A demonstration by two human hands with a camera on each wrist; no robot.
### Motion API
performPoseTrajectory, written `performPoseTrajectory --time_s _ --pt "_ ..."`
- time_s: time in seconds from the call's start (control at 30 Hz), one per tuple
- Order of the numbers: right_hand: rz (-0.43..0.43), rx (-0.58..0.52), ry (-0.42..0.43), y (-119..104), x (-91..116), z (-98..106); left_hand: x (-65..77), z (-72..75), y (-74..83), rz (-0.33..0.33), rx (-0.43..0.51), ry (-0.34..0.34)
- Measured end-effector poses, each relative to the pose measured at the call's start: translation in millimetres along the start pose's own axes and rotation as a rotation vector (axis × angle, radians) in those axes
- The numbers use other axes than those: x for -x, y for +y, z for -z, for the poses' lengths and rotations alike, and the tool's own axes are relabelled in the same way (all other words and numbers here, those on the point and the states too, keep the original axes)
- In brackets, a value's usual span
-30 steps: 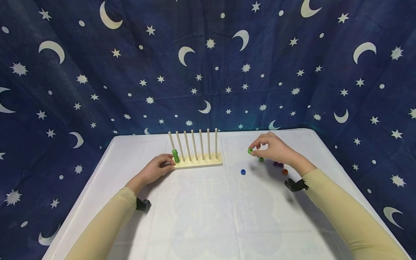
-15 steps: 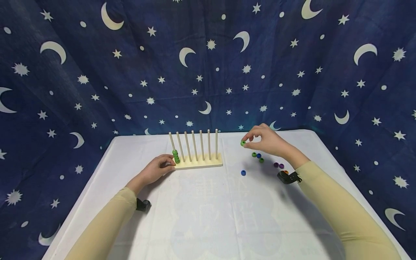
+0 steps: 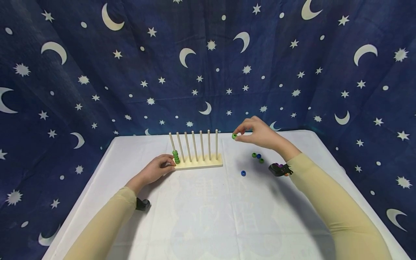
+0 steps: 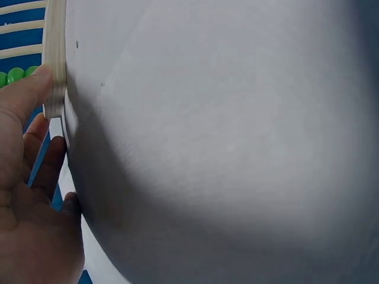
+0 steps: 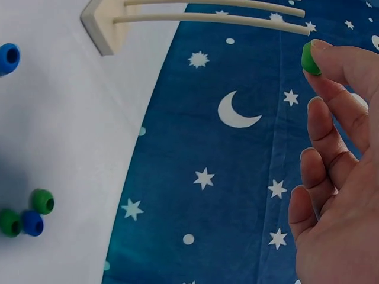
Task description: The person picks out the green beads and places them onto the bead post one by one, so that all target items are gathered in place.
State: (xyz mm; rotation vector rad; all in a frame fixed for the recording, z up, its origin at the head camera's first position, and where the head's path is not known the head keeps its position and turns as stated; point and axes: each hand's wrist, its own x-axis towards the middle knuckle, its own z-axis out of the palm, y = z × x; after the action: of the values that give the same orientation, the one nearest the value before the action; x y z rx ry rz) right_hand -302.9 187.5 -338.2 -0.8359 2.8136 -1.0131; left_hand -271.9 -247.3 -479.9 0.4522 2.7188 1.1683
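Observation:
A pale wooden peg rack (image 3: pixel 201 163) stands on the white-covered table, with a row of upright pegs. Several green beads (image 3: pixel 176 157) are stacked on its leftmost peg. My left hand (image 3: pixel 156 169) holds the left end of the base, the thumb against its front in the left wrist view (image 4: pixel 26 92). Raised above the table to the right of the rack, my right hand (image 3: pixel 261 134) pinches one green bead (image 3: pixel 234 136) between thumb and index finger. In the right wrist view this bead (image 5: pixel 310 59) is close to the tips of the nearest pegs.
Two loose green beads (image 3: pixel 254 155) and a blue bead (image 3: pixel 259 156) lie together below the right hand. Another blue bead (image 3: pixel 243 173) sits nearer the front. Purple beads (image 3: pixel 281 165) and an orange one are partly covered by the right wrist camera (image 3: pixel 277 169). A star-patterned curtain (image 3: pixel 208 72) hangs behind.
My right hand has moved left and up with the green bead, toward the rack, uncovering loose beads on the table. The left hand and rack have stayed put.

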Motion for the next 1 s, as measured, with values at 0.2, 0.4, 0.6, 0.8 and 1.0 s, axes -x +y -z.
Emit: performPoseTrajectory --time_s 0.2,0.4,0.6,0.8,1.0 --pt "0.033 -0.014 -0.003 -8 -8 0 -1.7 4.6 4.5 0.000 -0.031 -0.035" --pt "0.069 -0.009 -0.018 -16 -16 -1 -2.5 8.0 5.9 -0.013 -0.083 -0.048" --pt "0.077 -0.005 -0.022 -26 -22 -1 -2.7 10.4 8.9 -0.006 -0.095 -0.055" --pt "0.099 0.010 -0.037 -33 -29 -4 -2.5 11.1 10.3 0.003 -0.106 -0.061" --pt "0.128 -0.001 -0.052 -40 -37 -6 -2.8 11.1 11.0 -0.008 -0.125 -0.058"
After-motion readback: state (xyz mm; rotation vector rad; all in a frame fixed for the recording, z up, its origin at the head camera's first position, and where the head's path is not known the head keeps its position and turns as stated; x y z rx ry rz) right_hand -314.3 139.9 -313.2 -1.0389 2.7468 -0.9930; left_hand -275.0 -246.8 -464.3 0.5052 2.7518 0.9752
